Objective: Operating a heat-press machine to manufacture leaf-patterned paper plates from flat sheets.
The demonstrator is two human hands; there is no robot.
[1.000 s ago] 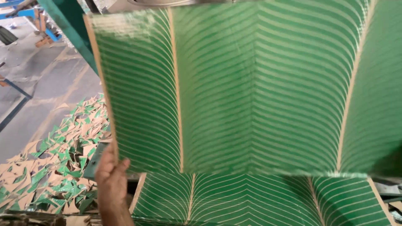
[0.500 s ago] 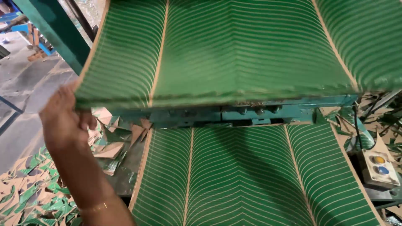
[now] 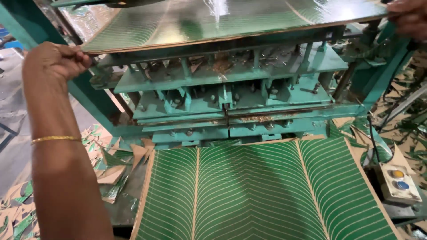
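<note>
A large green sheet (image 3: 213, 22) printed with pale leaf-vein lines lies flat on the upper bed of a teal press machine (image 3: 231, 102). My left hand (image 3: 55, 60) pinches its near left corner, and a gold bangle circles that wrist. My right hand (image 3: 407, 18) grips the sheet's right edge at the top right of the view, only partly seen. Below the machine, a stack of the same green sheets (image 3: 262, 191) rests in front of me.
Green and brown cardboard scraps (image 3: 111, 169) litter the floor at left and right. A small control box (image 3: 400, 182) with a yellow and a blue button sits at the right, with a black cable running up from it.
The sheet was upright before my face, then went down and forward onto the machine bed. Both hands moved with it, away from me.
</note>
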